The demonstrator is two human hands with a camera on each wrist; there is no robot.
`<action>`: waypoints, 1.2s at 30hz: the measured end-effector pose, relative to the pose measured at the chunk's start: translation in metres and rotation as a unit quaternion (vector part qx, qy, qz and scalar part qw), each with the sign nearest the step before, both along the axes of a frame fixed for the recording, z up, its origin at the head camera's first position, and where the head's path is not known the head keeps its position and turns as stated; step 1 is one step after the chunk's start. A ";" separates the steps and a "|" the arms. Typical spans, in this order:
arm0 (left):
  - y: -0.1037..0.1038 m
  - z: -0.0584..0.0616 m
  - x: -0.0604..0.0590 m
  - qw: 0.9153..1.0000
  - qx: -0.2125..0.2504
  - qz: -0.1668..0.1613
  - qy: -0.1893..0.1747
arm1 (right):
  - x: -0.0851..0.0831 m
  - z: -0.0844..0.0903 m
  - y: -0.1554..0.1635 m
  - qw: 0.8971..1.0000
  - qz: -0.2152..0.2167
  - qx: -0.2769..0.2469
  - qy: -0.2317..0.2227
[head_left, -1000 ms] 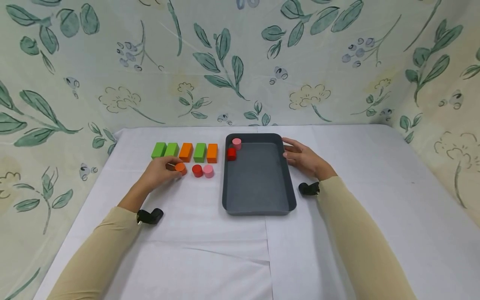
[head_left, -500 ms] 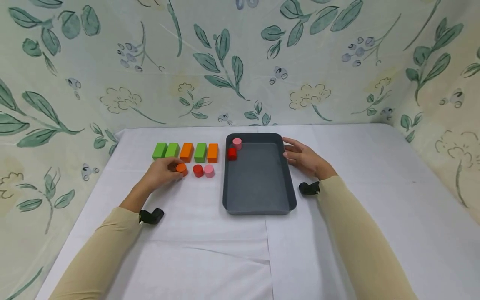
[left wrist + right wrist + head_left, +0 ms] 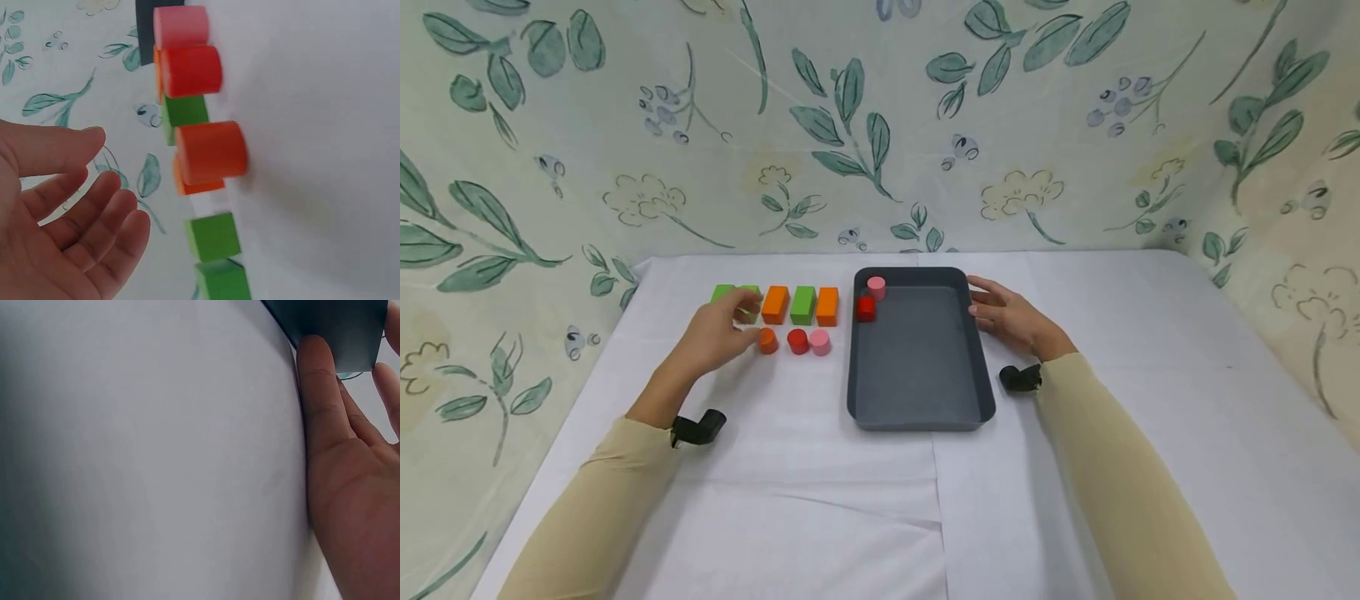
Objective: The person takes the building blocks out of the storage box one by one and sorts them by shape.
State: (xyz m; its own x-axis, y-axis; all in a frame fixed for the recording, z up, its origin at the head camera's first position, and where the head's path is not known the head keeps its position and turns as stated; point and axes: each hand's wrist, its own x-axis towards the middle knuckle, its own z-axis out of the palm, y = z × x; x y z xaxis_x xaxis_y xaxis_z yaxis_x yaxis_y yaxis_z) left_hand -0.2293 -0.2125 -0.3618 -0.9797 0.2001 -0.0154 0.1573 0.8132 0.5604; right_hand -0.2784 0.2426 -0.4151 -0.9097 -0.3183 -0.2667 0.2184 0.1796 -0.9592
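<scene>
My left hand [image 3: 713,335] hovers over the left of the table, fingers loosely bent and holding nothing. Just beyond its fingertips an orange cylinder [image 3: 767,341] stands on the cloth; the left wrist view shows a gap between this orange cylinder [image 3: 212,150] and the hand [image 3: 75,212]. A red cylinder [image 3: 798,342] and a pink cylinder [image 3: 820,342] stand to its right. My right hand [image 3: 1017,321] touches the right side of the dark grey tray [image 3: 917,358] with extended fingers. Inside the tray's far left corner are another pink cylinder [image 3: 876,288] and a red cylinder [image 3: 866,309].
Behind the cylinders runs a row of blocks: green blocks [image 3: 802,305] and orange blocks [image 3: 827,307]. My left fingers partly cover the leftmost green ones. A white cloth [image 3: 820,517] covers the table, and a leaf-patterned curtain [image 3: 925,125] hangs at its back edge.
My left hand has let go of the orange cylinder and lifted slightly up and left, its fingers spreading. The cylinder stays on the cloth. My right hand keeps its place at the tray.
</scene>
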 end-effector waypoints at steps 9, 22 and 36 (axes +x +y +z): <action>0.035 0.037 -0.006 0.997 -0.005 -0.055 0.051 | 0.001 0.001 0.000 1.000 0.009 -0.004 0.001; 0.091 0.056 -0.038 0.990 -0.039 -0.139 0.011 | 0.002 0.003 0.000 1.000 0.007 -0.003 0.001; 0.150 0.028 -0.078 0.992 -0.040 -0.123 0.001 | 0.001 0.001 0.001 1.000 0.010 -0.009 0.000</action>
